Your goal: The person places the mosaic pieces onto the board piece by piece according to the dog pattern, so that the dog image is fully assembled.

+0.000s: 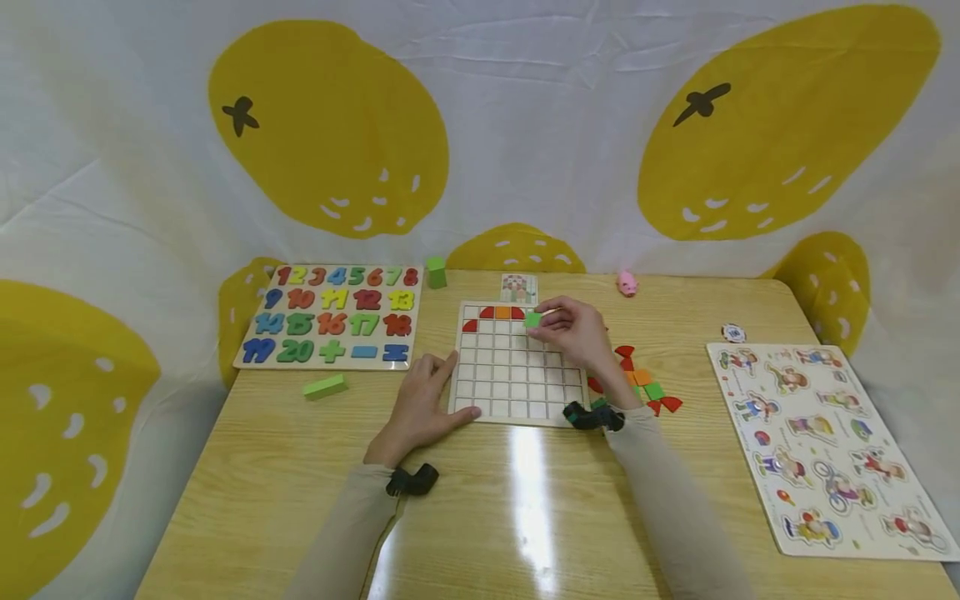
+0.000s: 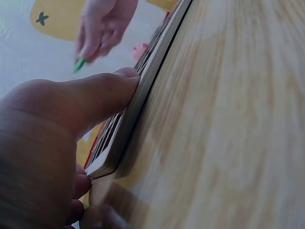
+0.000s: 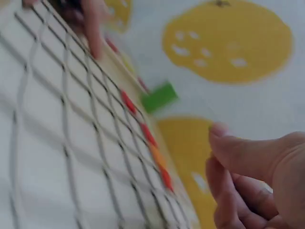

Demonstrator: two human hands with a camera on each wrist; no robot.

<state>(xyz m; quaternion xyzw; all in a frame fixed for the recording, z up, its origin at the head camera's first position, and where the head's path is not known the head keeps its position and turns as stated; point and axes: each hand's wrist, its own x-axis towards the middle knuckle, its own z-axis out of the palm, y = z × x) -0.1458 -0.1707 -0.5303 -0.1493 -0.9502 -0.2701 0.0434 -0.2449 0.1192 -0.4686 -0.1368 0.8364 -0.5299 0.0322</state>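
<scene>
A square white grid board (image 1: 491, 358) lies on the table, with several red quarter-round tiles (image 1: 470, 326) and one orange square tile (image 1: 502, 312) in its far-left part. My left hand (image 1: 422, 400) holds the board's near-left corner, the thumb along its front edge and the fingers at its left side; the left wrist view shows the thumb (image 2: 105, 93) against the rim. Over the board's far-right part, my right hand (image 1: 573, 333) pinches a green square tile (image 1: 532, 319) between thumb and fingertips. In the right wrist view that tile is hidden behind the thumb (image 3: 248, 152).
Loose red, orange and green tiles (image 1: 642, 377) lie right of the board, partly behind my right forearm. A picture card (image 1: 519, 288) is behind it. A number puzzle (image 1: 333, 317) and green blocks (image 1: 326, 387) are left; a pink pig (image 1: 627, 284), chip (image 1: 733, 333) and figure puzzle (image 1: 825, 450) are right.
</scene>
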